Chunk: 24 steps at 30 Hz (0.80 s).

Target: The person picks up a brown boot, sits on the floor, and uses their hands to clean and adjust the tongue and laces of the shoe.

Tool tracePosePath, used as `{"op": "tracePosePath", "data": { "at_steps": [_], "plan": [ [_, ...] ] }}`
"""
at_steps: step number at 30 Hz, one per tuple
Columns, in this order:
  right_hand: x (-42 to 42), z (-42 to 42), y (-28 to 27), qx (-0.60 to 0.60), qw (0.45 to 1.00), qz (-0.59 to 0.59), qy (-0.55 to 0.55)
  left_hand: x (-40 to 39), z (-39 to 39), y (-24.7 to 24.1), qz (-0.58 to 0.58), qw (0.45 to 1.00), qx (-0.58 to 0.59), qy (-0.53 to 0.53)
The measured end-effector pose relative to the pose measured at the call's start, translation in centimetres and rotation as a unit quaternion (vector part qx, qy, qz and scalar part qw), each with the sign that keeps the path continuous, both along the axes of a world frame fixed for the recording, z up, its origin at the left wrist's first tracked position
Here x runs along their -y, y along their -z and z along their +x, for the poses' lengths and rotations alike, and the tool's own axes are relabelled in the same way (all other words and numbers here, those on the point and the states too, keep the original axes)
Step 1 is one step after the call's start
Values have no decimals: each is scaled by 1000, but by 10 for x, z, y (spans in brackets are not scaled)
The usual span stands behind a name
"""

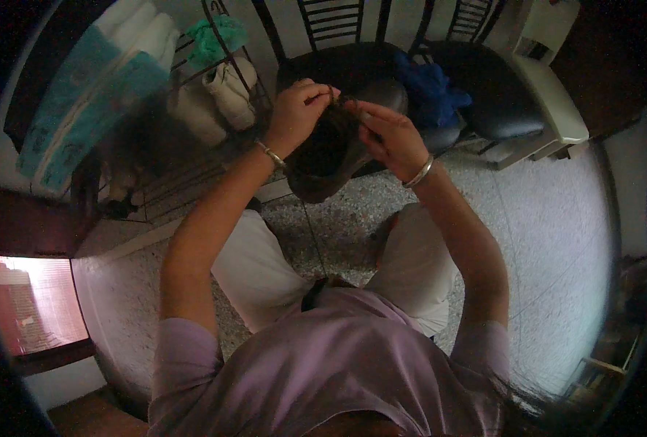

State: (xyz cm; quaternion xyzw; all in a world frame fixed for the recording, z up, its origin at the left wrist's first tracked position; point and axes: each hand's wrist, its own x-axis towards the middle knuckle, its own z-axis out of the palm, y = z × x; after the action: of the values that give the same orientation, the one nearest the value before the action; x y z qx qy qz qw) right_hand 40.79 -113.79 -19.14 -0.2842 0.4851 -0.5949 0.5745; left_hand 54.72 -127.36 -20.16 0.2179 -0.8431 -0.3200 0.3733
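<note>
Both hands are raised in front of me at the upper middle of the view. My left hand (300, 112) pinches a thin dark strand or lace between thumb and fingers. Close on its right, my right hand (392, 134) pinches another part of the same dark material. Just below and behind the fingers is a dark brown item with an open hollow, perhaps a boot or a bag (323, 183); the dim light hides its exact kind. A metal bangle circles each wrist.
Black padded chairs (504, 120) stand beyond my hands, one with a blue cloth (435, 93) on it. At left, a metal rack holds pale shoes (230, 95) and a green bag (222, 41). A light plastic chair (561, 109) stands at right, on the speckled floor (553, 218).
</note>
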Motion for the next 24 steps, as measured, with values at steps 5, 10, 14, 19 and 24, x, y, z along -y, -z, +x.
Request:
{"op": "tracePosePath", "data": {
  "at_steps": [5, 10, 14, 19, 24],
  "plan": [
    [5, 9, 1, -192, 978, -41, 74, 2, 2, -4, 26, 999, 4, 28],
    [15, 9, 10, -406, 895, -135, 125, 4, 3, -8, 19, 998, 6, 67],
    [21, 8, 16, -506, 830, -178, 155, 7, 3, -7, 26, 997, 18, 72],
    [23, 14, 16, -546, 797, -177, 189, 12, 3, -2, 26, 996, 15, 82],
    [27, 12, 19, -538, 793, -197, 208, 12, 3, -4, -13, 995, 42, 87]
  ]
}}
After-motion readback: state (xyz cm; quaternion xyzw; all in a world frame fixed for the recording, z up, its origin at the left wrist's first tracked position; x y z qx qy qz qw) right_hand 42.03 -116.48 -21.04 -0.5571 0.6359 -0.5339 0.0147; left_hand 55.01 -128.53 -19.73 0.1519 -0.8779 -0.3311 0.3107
